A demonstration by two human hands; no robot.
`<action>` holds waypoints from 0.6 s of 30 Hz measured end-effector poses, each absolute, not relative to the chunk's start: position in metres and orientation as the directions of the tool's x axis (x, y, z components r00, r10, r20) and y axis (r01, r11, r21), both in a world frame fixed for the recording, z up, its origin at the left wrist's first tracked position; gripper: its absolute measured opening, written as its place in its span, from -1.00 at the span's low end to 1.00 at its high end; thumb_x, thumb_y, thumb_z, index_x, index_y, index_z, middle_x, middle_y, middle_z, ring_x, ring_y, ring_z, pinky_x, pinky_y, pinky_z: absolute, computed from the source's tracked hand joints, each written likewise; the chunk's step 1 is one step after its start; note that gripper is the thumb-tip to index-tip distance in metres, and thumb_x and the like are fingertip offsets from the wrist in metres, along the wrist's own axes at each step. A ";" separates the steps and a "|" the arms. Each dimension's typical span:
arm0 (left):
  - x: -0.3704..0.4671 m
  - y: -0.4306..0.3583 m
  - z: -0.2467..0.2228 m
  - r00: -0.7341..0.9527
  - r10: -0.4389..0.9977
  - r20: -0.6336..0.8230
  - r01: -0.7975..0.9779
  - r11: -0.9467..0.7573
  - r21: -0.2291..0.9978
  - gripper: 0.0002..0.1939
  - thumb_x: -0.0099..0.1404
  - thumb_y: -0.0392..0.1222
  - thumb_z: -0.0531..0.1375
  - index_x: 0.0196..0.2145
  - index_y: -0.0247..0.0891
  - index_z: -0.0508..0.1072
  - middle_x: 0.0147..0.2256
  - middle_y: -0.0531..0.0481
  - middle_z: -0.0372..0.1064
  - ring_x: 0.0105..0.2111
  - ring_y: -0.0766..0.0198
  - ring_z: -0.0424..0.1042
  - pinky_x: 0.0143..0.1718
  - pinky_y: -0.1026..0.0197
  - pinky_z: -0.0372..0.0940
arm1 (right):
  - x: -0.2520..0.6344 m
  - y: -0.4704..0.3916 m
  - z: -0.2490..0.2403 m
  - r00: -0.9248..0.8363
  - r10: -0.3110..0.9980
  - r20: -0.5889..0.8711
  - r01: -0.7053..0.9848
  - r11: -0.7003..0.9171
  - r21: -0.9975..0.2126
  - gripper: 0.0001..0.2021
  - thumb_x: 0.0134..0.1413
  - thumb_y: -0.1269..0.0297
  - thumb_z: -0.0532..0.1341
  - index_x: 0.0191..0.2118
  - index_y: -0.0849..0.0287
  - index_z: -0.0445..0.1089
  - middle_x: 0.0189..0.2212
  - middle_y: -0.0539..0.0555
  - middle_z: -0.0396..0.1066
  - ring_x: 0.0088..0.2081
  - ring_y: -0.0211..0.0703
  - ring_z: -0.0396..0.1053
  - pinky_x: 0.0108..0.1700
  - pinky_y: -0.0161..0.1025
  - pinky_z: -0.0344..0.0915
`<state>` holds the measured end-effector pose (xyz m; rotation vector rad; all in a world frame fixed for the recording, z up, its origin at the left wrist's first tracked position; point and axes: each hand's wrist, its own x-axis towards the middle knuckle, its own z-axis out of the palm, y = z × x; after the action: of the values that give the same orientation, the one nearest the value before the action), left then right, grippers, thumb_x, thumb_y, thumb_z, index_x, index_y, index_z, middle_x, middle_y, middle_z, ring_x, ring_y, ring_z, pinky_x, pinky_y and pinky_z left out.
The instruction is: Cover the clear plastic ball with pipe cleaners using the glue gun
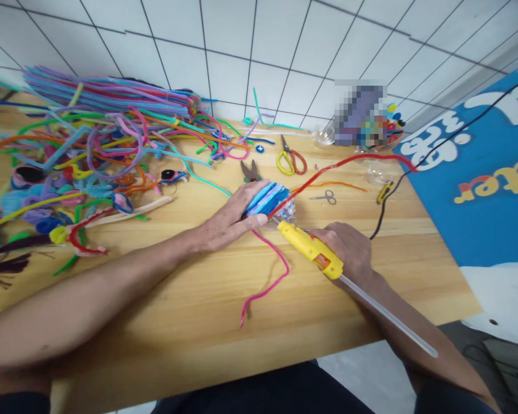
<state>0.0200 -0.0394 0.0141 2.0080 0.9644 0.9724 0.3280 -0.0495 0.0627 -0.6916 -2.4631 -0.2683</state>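
Note:
My left hand (pixel 242 213) is closed around a rounded piece covered in blue and purple pipe cleaners (pixel 266 198). Its right end looks pale and glossy. A long red pipe cleaner (pixel 323 172) runs from it to the upper right, and a pink pipe cleaner (pixel 280 259) trails below onto the table. In my right hand (pixel 345 247) is a yellow hot glue gun (pixel 306 244), with a clear glue stick (pixel 388 313) jutting from its back. The gun's nozzle meets or nearly meets the piece beside my left thumb. My right fingers are partly hidden behind the gun.
Loose pipe cleaners (pixel 112 144) heap at the left, a bundle (pixel 112 98) by the tiled wall. Beyond my hands lie pliers (pixel 250 171), red-and-yellow scissors (pixel 291 161) and small scissors (pixel 326 197). A black cord (pixel 382 213) crosses at right, near a yellow cutter (pixel 384 192).

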 end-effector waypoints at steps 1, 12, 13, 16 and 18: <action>0.020 -0.039 0.014 0.441 0.836 0.327 0.314 -0.485 0.816 -0.20 0.62 0.26 0.08 0.59 -0.19 0.03 0.56 -0.28 0.04 0.58 -0.15 0.03 0.63 -0.27 -0.02 | 0.328 -0.049 0.062 -0.703 0.413 0.579 0.531 0.846 0.041 -0.80 0.53 0.30 0.15 -0.09 0.16 0.54 -0.46 0.03 0.48 -0.43 -0.19 0.38 -0.33 -0.19 0.26; 0.020 -0.038 0.015 0.434 0.841 0.324 0.312 -0.478 0.821 -0.23 0.60 0.26 0.11 0.57 -0.16 0.09 0.53 -0.27 0.12 0.54 -0.16 0.12 0.60 -0.28 0.05 | 0.330 -0.043 0.064 -0.629 0.422 0.652 0.605 0.793 0.071 -0.81 0.49 0.30 0.18 -0.17 0.16 0.54 -0.48 0.03 0.45 -0.44 -0.16 0.38 -0.33 -0.19 0.26; 0.020 -0.038 0.014 0.433 0.840 0.326 0.313 -0.480 0.820 -0.22 0.61 0.26 0.11 0.57 -0.17 0.09 0.53 -0.28 0.12 0.54 -0.16 0.12 0.60 -0.27 0.04 | 0.329 -0.044 0.064 -0.642 0.416 0.644 0.593 0.802 0.073 -0.80 0.50 0.30 0.17 -0.17 0.16 0.54 -0.49 0.02 0.45 -0.45 -0.16 0.38 -0.33 -0.19 0.25; 0.020 -0.038 0.015 0.432 0.839 0.330 0.314 -0.483 0.817 -0.22 0.61 0.27 0.09 0.57 -0.19 0.09 0.52 -0.29 0.13 0.54 -0.15 0.11 0.61 -0.26 0.02 | 0.327 -0.046 0.063 -0.672 0.400 0.623 0.560 0.826 0.073 -0.80 0.52 0.30 0.17 -0.14 0.17 0.53 -0.49 0.01 0.46 -0.45 -0.18 0.39 -0.34 -0.20 0.24; 0.020 -0.038 0.015 0.432 0.840 0.328 0.310 -0.480 0.820 -0.23 0.61 0.27 0.09 0.57 -0.18 0.09 0.51 -0.28 0.13 0.54 -0.15 0.11 0.61 -0.26 0.02 | 0.328 -0.046 0.061 -0.654 0.407 0.638 0.572 0.817 0.066 -0.83 0.49 0.31 0.18 -0.15 0.16 0.52 -0.49 0.01 0.46 -0.45 -0.18 0.38 -0.34 -0.19 0.23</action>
<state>0.0203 -0.0381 0.0147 2.0005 0.9661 0.9874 0.3281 -0.0456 0.0613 -0.7171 -2.3715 -0.3468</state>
